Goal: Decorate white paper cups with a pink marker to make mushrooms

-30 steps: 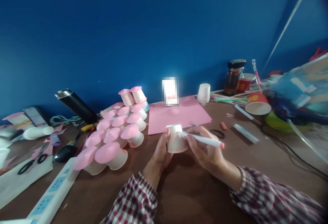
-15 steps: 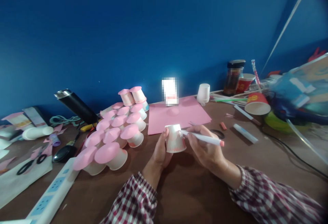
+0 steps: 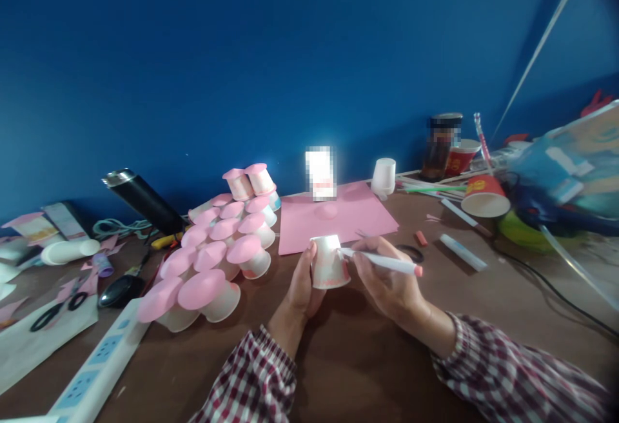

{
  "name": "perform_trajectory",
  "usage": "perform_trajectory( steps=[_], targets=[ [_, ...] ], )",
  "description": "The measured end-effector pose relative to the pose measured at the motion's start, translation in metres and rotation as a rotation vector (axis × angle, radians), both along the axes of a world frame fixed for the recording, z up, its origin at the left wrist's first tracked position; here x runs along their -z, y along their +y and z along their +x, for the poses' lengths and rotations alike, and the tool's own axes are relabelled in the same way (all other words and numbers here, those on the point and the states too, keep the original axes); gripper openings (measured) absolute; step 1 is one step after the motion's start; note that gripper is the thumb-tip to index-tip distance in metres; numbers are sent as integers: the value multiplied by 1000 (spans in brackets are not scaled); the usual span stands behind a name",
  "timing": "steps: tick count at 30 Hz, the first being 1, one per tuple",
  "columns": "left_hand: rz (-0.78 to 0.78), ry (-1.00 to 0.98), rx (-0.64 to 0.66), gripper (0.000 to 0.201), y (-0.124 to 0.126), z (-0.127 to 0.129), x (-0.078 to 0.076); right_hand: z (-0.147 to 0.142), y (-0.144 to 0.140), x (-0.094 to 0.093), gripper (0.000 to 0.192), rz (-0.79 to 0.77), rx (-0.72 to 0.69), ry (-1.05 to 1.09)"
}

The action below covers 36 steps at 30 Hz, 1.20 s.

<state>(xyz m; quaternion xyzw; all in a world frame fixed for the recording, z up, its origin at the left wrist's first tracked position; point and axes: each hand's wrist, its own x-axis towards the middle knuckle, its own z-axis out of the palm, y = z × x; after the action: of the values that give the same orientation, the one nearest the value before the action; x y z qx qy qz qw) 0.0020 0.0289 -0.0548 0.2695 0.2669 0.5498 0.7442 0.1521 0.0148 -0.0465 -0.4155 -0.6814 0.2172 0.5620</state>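
- Left hand [image 3: 300, 284]: grip wrapped on a paper cup [image 3: 330, 268], thumb along its left wall, other fingers mostly hidden behind or under it.
- Paper cup: upside down, wide rim low, reddish marks near the rim; in front of the person, just short of the pink paper sheet [image 3: 304, 229]. Rim touching the tabletop [image 3: 372, 371] or not, cannot tell.
- Right hand [image 3: 391, 287]: grip pinching a white marker [image 3: 387, 262] between thumb and fingers; coral end points right, tip at the cup's right wall. Actual contact too small to tell.
- Both sleeves [image 3: 254, 371] red-and-white check.
- Left of the hands: cluster of upside-down paper cups with pink paper tops [image 3: 213, 255], two raised at the back.
- Further left: power strip [image 3: 104, 358], black mouse [image 3: 120, 289], scissors [image 3: 46, 316] on white paper, tilted black thermos [image 3: 145, 200].
- Behind the hands: pink sheet lying flat, bright pixelated object at its back edge, white cup [image 3: 384, 175] upside down near its back right corner.
- Right: black scissor-like loop [image 3: 411, 253] partly behind the right hand, coral cap [image 3: 421, 238], pale tube [image 3: 463, 252], red paper cup [image 3: 486, 194] on its side, dark-lidded jar [image 3: 435, 158] by the wall.
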Motion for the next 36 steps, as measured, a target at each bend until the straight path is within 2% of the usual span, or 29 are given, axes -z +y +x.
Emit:
perform_trajectory(
  steps=[8, 13, 20, 30, 36],
  targets=[
    [-41, 24, -35, 37, 2, 1, 0, -3, -3, -7, 3, 11, -12, 8],
    [-17, 23, -8, 37, 2, 1, 4, -2, -3, -4, 4, 4, -23, 60],
    [-15, 21, -17, 34, 1, 2, 2, -2, -3, 0, 4, -5, -30, 17],
    [11, -8, 21, 39, 1, 0, 5, -3, 1, -2, 4, -47, -45, 153],
    [23, -6, 43, 44, 1, 0, 6, -3, 1, -3, 4, -43, -47, 147]
  ],
)
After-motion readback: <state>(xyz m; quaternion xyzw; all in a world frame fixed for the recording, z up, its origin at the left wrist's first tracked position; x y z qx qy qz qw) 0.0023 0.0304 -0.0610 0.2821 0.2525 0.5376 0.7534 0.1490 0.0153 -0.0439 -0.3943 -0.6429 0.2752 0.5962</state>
